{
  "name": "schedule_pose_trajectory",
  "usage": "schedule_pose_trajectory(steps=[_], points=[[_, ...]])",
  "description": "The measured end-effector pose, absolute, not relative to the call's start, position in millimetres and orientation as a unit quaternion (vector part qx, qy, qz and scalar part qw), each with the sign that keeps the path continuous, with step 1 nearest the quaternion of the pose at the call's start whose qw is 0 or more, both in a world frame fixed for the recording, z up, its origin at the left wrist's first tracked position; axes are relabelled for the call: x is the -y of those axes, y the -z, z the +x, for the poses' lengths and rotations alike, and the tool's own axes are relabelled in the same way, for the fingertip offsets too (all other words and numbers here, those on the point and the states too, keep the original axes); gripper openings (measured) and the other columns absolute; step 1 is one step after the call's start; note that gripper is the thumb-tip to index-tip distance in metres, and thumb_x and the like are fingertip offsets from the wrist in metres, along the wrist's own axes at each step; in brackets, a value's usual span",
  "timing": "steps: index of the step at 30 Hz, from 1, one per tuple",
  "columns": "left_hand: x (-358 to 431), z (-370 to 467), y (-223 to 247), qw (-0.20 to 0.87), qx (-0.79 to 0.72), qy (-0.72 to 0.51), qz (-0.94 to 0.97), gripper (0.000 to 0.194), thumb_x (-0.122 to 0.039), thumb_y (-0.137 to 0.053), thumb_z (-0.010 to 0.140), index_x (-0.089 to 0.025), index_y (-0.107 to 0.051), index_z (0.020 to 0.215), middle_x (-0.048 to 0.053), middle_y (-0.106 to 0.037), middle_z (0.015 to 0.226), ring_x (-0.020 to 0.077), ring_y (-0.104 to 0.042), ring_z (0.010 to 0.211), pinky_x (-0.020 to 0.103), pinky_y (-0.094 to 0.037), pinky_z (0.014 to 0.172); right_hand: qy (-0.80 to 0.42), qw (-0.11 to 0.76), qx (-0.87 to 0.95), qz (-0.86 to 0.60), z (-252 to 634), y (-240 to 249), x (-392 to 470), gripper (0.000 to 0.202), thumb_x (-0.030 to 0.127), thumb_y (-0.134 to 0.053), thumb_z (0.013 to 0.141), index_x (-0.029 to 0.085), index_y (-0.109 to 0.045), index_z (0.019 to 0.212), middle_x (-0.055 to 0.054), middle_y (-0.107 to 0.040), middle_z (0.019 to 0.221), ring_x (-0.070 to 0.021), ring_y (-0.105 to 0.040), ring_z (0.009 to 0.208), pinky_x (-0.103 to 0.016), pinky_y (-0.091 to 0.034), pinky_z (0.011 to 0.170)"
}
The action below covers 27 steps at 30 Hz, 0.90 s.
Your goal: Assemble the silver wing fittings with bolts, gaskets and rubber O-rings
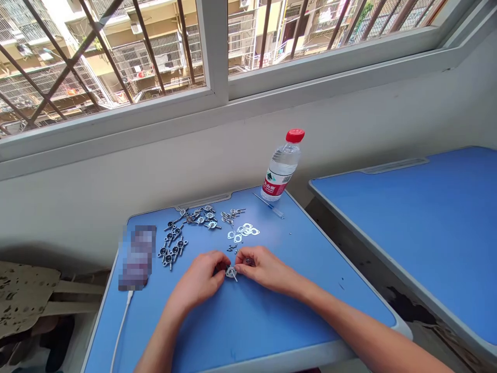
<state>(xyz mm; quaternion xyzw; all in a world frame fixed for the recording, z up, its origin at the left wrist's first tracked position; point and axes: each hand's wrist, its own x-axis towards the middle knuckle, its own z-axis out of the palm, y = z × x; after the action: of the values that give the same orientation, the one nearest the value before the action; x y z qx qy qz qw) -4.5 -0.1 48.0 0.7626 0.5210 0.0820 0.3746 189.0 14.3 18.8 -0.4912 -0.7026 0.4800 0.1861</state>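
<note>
A small metal part (232, 272) with a thin pin pointing toward me is held between my two hands, low over the blue table (248, 321). My left hand (204, 274) grips its left side with closed fingers. On its right side, the fingertips of my right hand (258, 267) are pinched on it. Just beyond my hands lie several tiny dark screws (232, 248) and several flat silver plates (245, 231). Black-centred metal parts (173, 243) lie to the left, and silver ones (209, 215) sit farther back.
A water bottle (280, 168) with a red cap stands at the back right corner, beside a thin blue screwdriver (269, 205). A blurred phone-like object (137, 258) with a white cable (122, 326) lies at the left edge. Another blue table (419, 217) stands across a gap.
</note>
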Motion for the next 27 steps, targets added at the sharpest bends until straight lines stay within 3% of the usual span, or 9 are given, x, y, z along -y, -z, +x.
schedule_pose_trajectory(steps=[5, 16, 27], points=[[9.3, -2.3, -57.3, 0.339, -0.535, -0.056, 0.772, 0.026, -0.011, -0.053, 0.079, -0.022, -0.06, 0.101, 0.003, -0.064, 0.105, 0.0215, -0.058, 0.099, 0.031, -0.045, 0.084, -0.462, 0.189, 0.712, -0.493, 201.1, -29.7, -16.3, 0.013, 0.023, -0.054, 0.086, 0.016, -0.065, 0.082, 0.0, -0.061, 0.07, -0.0122, -0.051, 0.063, -0.022, -0.035, 0.056], [14.9, 11.6, -52.7, 0.257, -0.537, -0.016, 0.803, 0.015, -0.011, -0.056, 0.086, -0.02, -0.057, 0.098, 0.004, -0.061, 0.103, 0.0223, -0.056, 0.095, 0.034, -0.043, 0.082, -0.366, 0.06, 0.791, -0.486, 199.1, -37.0, -8.3, 0.008, 0.016, -0.06, 0.084, 0.018, -0.068, 0.084, -0.003, -0.07, 0.077, -0.0173, -0.06, 0.072, -0.025, -0.033, 0.061], [13.2, 15.4, -47.5, 0.231, -0.543, 0.001, 0.807, 0.013, -0.011, -0.053, 0.09, -0.02, -0.059, 0.097, 0.005, -0.061, 0.102, 0.0226, -0.057, 0.094, 0.035, -0.045, 0.08, -0.331, 0.045, 0.802, -0.495, 195.0, -32.9, -4.9, 0.012, 0.014, -0.057, 0.086, 0.018, -0.067, 0.081, -0.004, -0.069, 0.076, -0.0173, -0.061, 0.07, -0.026, -0.028, 0.057]])
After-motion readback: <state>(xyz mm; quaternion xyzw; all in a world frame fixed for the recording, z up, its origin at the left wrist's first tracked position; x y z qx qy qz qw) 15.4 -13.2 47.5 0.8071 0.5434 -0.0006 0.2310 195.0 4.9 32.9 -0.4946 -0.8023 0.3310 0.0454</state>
